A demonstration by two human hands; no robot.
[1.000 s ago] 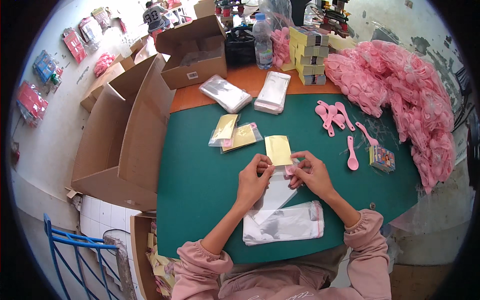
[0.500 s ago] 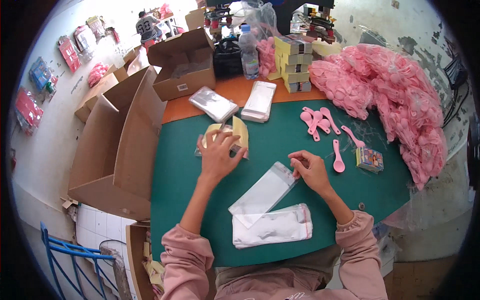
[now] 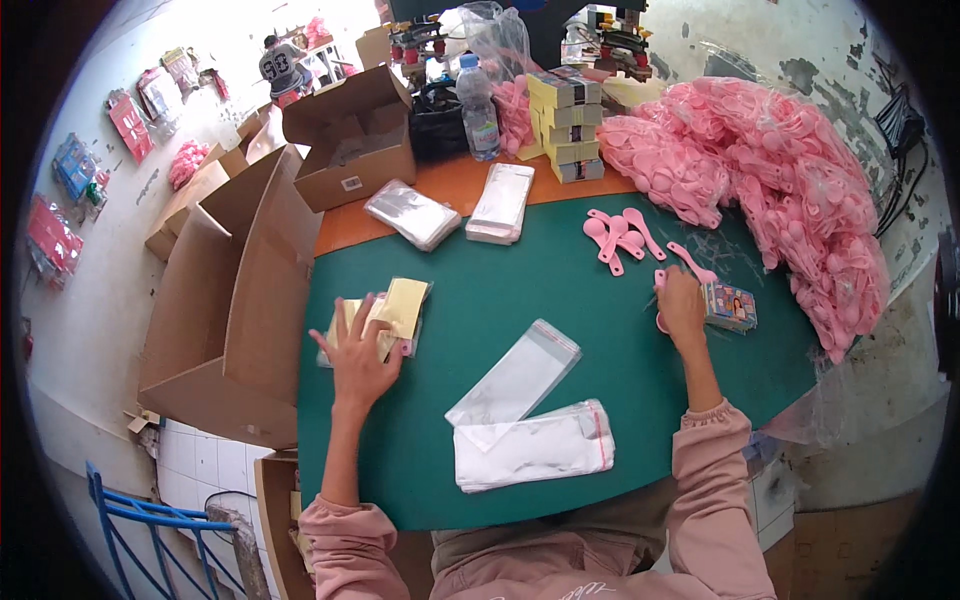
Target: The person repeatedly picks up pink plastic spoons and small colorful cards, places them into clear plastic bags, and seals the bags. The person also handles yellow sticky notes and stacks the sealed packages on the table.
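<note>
My left hand lies with spread fingers on bagged yellow cards at the left of the green table; a bit of pink shows beside its thumb. At the right, the fingers of my right hand close over a pink measuring spoon, hiding most of it. Just beyond that hand sits a small stack of printed cards. Between my hands, one clear plastic sleeve lies slantwise, overlapping a pile of similar sleeves. Several loose pink spoons lie farther back.
A large heap of bagged pink spoons covers the right back. Two sleeve bundles, stacked yellow card blocks and a water bottle stand at the back. Open cardboard boxes flank the left edge. Another person is far off.
My left hand has come nearer and left with the bagged cards beneath it. My right hand has left the single sleeve and moved right onto the spoon.
</note>
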